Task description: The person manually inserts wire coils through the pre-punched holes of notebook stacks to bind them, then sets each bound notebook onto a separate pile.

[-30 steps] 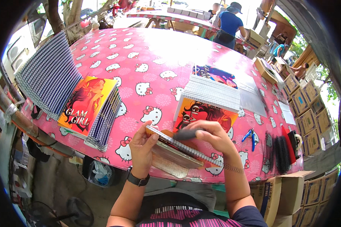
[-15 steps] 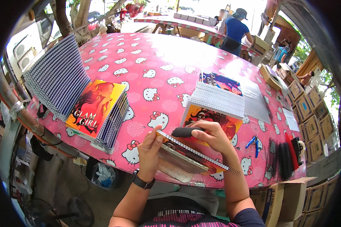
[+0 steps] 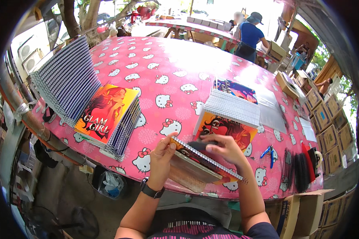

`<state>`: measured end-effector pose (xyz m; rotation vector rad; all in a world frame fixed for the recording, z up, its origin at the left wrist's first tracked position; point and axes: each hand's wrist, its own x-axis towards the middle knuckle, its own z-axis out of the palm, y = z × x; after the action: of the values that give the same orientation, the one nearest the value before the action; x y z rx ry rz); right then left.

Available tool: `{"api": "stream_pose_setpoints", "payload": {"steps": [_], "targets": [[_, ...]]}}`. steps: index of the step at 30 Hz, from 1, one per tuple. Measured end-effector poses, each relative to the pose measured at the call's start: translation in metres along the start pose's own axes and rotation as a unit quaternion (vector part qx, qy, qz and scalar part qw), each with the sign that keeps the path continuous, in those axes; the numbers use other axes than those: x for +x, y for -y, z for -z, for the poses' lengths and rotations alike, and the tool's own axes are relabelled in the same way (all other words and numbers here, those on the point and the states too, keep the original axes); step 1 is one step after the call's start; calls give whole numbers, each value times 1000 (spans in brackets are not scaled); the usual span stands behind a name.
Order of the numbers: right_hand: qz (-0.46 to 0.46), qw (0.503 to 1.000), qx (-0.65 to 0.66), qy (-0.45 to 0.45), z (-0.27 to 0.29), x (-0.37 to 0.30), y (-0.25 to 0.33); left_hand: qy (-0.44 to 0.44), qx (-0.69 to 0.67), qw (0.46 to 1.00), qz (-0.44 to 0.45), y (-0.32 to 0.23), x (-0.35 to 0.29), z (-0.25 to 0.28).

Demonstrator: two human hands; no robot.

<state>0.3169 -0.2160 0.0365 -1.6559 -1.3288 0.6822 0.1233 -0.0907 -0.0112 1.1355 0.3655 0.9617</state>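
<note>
One coil [image 3: 216,163] is apparently being wound: left fingers [image 3: 164,142] grasp the notebook [image 3: 189,154], right fingers [image 3: 218,139] a dark roller [image 3: 197,145]; next needs steady turning.

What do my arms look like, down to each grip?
The left forearm and right forearm are bare. A black wrist strap, probably a watch, shows on the left. A short, dark navy sleeve shows on the right. The left grip wears no glove; a dark shape at the right grip is too unclear to call worn.
</note>
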Motion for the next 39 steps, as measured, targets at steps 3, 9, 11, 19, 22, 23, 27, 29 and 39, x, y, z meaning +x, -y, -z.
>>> {"api": "stream_pose_setpoints", "payload": {"steps": [3, 9, 11, 19, 22, 23, 27, 29, 39], "targets": [[22, 994, -107, -32, 9, -29, 8, 35, 44, 998, -8, -21, 3, -4], [108, 976, 45, -185, -6, -78, 106, 176, 264, 892, -322, -74, -5, -50], [140, 965, -24, -222, -14, -80, 110, 206, 234, 881, -356, -78, -9, -69], [216, 946, -59, -234, -11, -82, 109, 249, 185, 895, -321, -80, -17, -75], [226, 948, -54, -219, -9, -81, 112, 263, 161, 905, -294, -81, -20, -74], [224, 949, -62, -211, -8, -83, 112, 269, 153, 907, -284, -81, -20, -75], [204, 957, -71, -193, -6, -88, 114, 274, 124, 919, -255, -75, -24, -76], [218, 947, -83, -220, -9, -87, 113, 251, 122, 931, -235, -74, -27, -78], [220, 932, -61, -280, -7, -81, 115, 100, 235, 948, -192, -71, -27, -75]]}}
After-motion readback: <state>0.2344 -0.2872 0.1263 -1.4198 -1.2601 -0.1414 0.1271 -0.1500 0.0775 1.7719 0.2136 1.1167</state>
